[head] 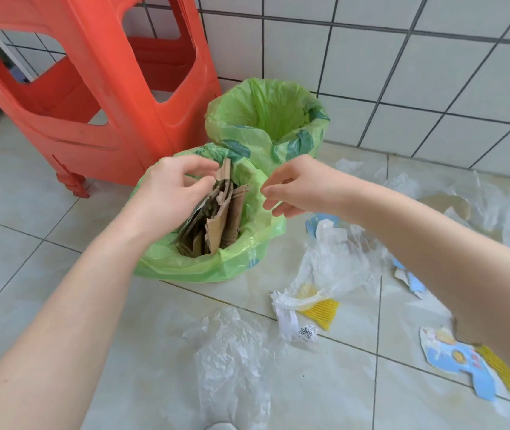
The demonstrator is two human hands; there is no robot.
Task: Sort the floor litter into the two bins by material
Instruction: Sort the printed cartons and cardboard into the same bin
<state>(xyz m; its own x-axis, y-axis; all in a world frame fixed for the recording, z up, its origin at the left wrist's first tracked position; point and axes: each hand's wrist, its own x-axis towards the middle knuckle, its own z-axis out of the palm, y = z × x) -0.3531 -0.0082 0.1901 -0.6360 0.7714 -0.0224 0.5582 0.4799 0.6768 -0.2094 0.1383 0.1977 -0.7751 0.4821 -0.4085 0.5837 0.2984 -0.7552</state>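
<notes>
Head view. Two bins lined with green bags stand on the tiled floor by the white tiled wall. The near bin holds upright pieces of torn cardboard, packed together and leaning slightly. The far bin stands just behind it and to the right, touching or nearly touching it; nothing can be made out inside beyond its liner.

The left hand is over the near bin, its fingers curled round the top edge of one cardboard strip — thumb and fingertips pinch it at the bin's mouth. The right hand hovers just beside the near bin's right rim, fingers loosely bent and relaxed, holding nothing and touching nothing visible.

Litter remaining on the floor, all to the right of and in front of the bins:
- a clear plastic bag in front of the near bin;
- a crumpled white plastic bag lying partly over a yellow ribbed scrap;
- a white label strip with printed code, touching that bag;
- a blue-and-white printed card piece at the right, partly under the right forearm;
- more thin clear plastic film near the wall, with a brown cardboard scrap among it.

A red plastic stool stands to the left of the bins, close to the near one.
</notes>
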